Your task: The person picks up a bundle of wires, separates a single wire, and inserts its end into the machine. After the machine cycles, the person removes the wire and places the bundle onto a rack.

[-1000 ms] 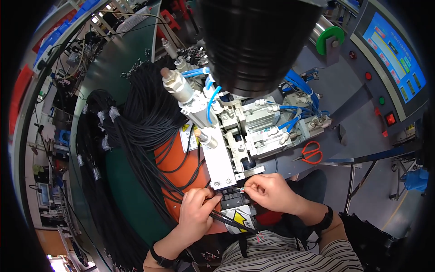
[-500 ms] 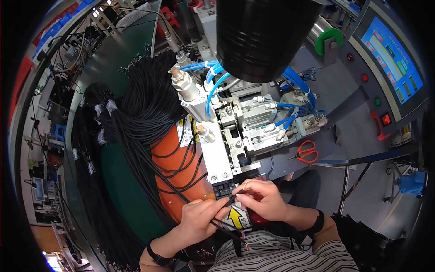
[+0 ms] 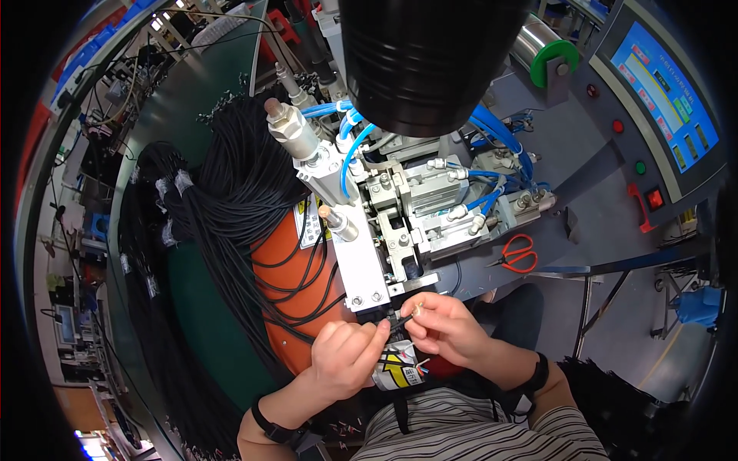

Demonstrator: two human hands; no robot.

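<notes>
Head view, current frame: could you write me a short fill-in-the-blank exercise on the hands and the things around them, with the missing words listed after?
1. The left hand and right hand both hold a cable whose jacket is coloured ____.
2. The arrow below the hands is coloured ____.
3. The scissors lie nearer to the person's ____ hand.
4. The spool at upper right carries a disc coloured ____.

Missing words: black; yellow; right; green.

Cables (image 3: 250, 192) lie left of the machine (image 3: 357, 269), scissors (image 3: 506, 256) and a screen (image 3: 663, 100) to its right.
</notes>
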